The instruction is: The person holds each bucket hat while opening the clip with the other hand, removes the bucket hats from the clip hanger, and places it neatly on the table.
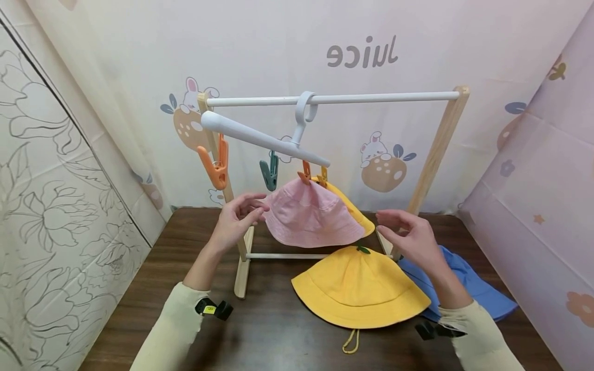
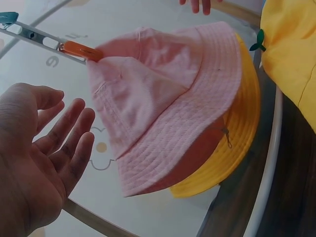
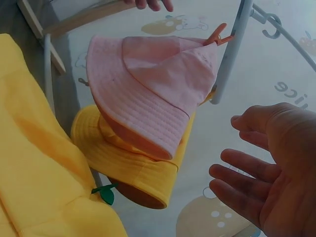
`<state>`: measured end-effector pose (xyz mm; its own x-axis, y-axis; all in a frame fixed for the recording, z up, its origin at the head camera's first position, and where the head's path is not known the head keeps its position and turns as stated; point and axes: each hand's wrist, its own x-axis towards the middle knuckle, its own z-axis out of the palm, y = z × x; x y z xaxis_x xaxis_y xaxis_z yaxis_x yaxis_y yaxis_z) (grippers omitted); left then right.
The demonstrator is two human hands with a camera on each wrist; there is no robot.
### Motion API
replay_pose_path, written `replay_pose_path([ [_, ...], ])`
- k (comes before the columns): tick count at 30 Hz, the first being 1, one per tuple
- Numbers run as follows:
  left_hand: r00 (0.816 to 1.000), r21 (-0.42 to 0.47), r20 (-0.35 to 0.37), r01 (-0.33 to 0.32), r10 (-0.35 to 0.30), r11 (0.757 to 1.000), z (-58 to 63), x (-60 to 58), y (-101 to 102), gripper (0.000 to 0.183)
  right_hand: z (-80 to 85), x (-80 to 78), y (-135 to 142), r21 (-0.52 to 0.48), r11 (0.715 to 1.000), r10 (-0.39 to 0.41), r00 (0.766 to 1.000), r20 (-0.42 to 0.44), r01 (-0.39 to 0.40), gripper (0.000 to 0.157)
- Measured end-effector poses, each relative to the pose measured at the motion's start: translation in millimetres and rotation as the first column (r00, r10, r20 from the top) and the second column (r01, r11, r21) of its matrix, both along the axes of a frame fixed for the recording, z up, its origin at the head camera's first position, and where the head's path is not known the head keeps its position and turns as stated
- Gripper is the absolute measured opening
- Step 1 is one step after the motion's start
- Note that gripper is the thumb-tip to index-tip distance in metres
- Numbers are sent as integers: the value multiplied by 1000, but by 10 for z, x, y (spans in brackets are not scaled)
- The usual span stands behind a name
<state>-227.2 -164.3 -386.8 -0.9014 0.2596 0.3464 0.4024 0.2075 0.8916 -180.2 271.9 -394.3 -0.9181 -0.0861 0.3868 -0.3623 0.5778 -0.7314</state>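
Gaps separate pink hat's brim (image 1: 315, 237) from left hand (image 1: 235, 220) and right hand (image 1: 414, 238), both loosely spread.

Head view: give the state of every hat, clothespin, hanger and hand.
Pink bucket hat: hanging
Rear yellow hat: hanging
Leaf-topped yellow hat: lying, unclipped
Blue hat: partly covered
White hanger: hooked, tilted
Left orange clothespin: hanging, empty
Green clothespin: hanging, empty
Right orange clothespin: gripping pink bucket hat
Yellow clothespin: gripping rear yellow hat
Left hand: empty
Right hand: empty

pink bucket hat (image 1: 311, 214) | clipped at crown | hanging brim-down | under white hanger (image 1: 260, 137)
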Motion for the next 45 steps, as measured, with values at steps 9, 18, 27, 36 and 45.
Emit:
replay_pose_path([
  [9, 1000, 9, -13, -5, 5, 1000, -75, 23, 5, 39, 54, -43, -68, -39, 999, 23, 999, -42, -25, 36],
  [18, 999, 1, -33, -42, 42, 999, -125, 37, 29, 37, 69, -84, -130, -115, 992, 38, 996, -85, -48, 41],
  [27, 989, -47, -73, -129, 125, 991, -185, 72, 62, 36, 112, -124, -238, -157, 987, 10, 995, -97, -25, 46],
  [36, 987, -60, -98, -131, 124, 990, -235, 70, 67, 37, 145, -162, -312, -199, 979, 32, 993, -117, -55, 45],
  [45, 987, -35, -111, -121, 116, 992, -277, 72, 85, 40, 173, -197, -356, -201, 977, 47, 991, -123, -71, 50],
])
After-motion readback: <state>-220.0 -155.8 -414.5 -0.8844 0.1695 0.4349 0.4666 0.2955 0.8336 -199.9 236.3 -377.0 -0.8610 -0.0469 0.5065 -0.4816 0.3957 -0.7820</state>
